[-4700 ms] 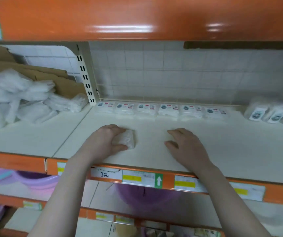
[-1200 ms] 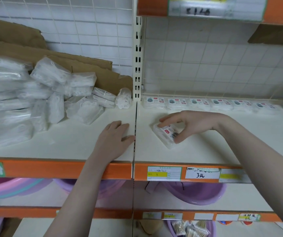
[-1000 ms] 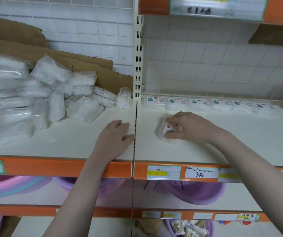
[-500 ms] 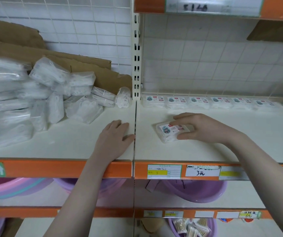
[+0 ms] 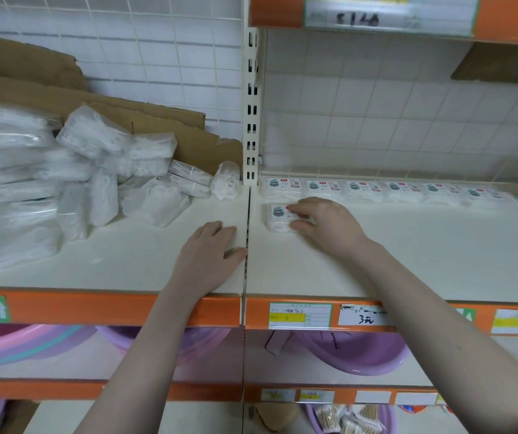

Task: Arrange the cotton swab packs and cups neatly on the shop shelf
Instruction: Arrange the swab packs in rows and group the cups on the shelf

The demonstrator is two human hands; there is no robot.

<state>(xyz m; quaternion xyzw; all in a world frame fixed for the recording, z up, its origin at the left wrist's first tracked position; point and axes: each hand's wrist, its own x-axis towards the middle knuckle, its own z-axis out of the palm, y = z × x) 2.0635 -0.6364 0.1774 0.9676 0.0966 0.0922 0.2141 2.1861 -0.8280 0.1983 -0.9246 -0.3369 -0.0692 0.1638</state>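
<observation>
**Right hand on a swab pack, left hand flat on the shelf**

Shelf (image 5: 408,264): cream boards with an orange front rail, two bays meeting at a seam that runs front to back. White wire grid behind; slotted upright (image 5: 252,108) above the seam.

Cardboard (image 5: 157,120): brown sheets leaning against the grid at the back of the left bay.

Pile (image 5: 73,177): loose clear bags of white goods heaped in the left bay, in front of the cardboard, some upright, some flat. Contents too blurred to name.

Basins (image 5: 354,352): purple and pink, on the shelf below.

Row (image 5: 376,189): labelled swab packs lying flat, side by side along the back edge of the right bay, starting just right of the upright.

Left hand (image 5: 207,261): palm down on the left bay, fingers straight and relaxed, thumb tip at the seam. Holds nothing.

Right hand (image 5: 326,223): reaches in from the right. Fingers lie over the top of the pack and the thumb is against its near edge, a narrow pinch.

Pack (image 5: 278,216): flat on the right bay, label up, just right of the seam and just in front of the first pack of the row. Whether it touches that pack, cannot tell.

Price tags (image 5: 301,314): stuck on the front rail below the hands.
</observation>
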